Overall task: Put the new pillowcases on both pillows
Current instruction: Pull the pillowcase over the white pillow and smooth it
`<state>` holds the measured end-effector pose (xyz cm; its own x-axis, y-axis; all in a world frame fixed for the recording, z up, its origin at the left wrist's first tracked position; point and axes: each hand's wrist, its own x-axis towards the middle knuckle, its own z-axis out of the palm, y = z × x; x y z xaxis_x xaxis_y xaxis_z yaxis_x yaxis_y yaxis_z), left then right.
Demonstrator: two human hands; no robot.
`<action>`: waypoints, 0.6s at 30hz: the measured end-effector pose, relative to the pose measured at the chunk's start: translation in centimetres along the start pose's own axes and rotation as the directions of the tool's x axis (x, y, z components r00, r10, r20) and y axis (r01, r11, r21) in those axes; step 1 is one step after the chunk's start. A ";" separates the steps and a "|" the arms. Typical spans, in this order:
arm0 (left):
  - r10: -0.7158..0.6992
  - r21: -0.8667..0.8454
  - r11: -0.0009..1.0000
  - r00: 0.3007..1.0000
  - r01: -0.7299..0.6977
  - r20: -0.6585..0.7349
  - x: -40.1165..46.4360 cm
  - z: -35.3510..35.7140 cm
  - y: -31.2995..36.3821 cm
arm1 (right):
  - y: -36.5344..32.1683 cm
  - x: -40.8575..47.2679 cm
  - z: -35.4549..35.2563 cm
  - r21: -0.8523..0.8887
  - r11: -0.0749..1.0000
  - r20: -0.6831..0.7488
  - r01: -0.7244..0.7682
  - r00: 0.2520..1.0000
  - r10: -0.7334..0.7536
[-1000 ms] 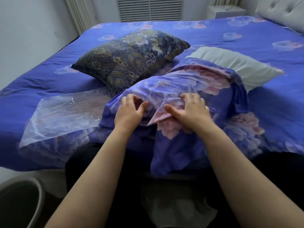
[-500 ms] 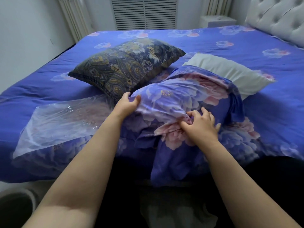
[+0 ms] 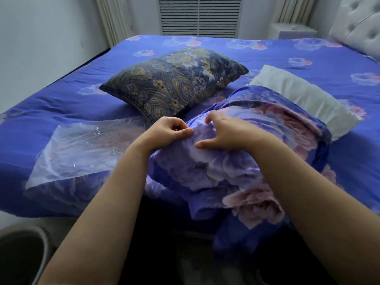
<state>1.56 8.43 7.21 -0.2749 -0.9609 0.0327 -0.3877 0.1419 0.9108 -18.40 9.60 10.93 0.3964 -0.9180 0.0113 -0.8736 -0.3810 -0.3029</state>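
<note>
The left hand (image 3: pixel 166 132) pinched a fold of the new pillowcase (image 3: pixel 236 161) between its thumb and curled fingers. The right hand (image 3: pixel 228 133) pressed down on the same cloth just beside it, its fingers bent over a bump in the cloth and its thumb sticking out, so I could not tell if it really held the cloth or only pushed on it.

The pillowcase (purple with big pink flowers) lay bunched up near the edge of the bed (image 3: pixel 61 103). Part of it hung over the side. The white pillow (image 3: pixel 304 99) poked out from behind the cloth, and most of what showed was bare. The dark patterned pillow (image 3: pixel 174 83) sat to the left, with a clear plastic bag (image 3: pixel 86 149) in front of it.

The hands seemed to be hunting for the opening. The cloth was all scrunched, so they could grab two layers at once and miss the opening. The hanging part could also pull the whole pillowcase off the bed.
</note>
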 end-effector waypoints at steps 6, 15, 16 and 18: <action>0.041 -0.032 0.999 0.996 -0.043 -0.084 1.5 -1.9 -1.5 | -2.1 -0.6 3.8 -0.123 0.990 -0.116 -0.070 0.992 0.056; 0.138 0.288 0.949 0.990 -0.129 -0.012 5.0 -0.1 0.1 | -1.2 0.5 0.8 -0.071 0.959 -0.301 -0.275 0.922 0.243; 0.114 0.284 0.952 0.993 -0.117 0.029 5.2 -0.1 0.4 | -0.6 0.7 0.3 -0.024 0.956 -0.278 -0.291 0.921 0.274; 0.059 0.297 0.950 0.991 -0.094 0.122 5.3 -0.3 0.7 | 0.6 1.4 -0.4 0.127 0.940 -0.227 -0.318 0.913 0.339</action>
<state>0.12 3.35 8.11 -0.4023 -0.9148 0.0366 -0.6041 0.2953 0.7402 -18.52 8.08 11.14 0.0012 -0.9923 0.1239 -0.9107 -0.0523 -0.4096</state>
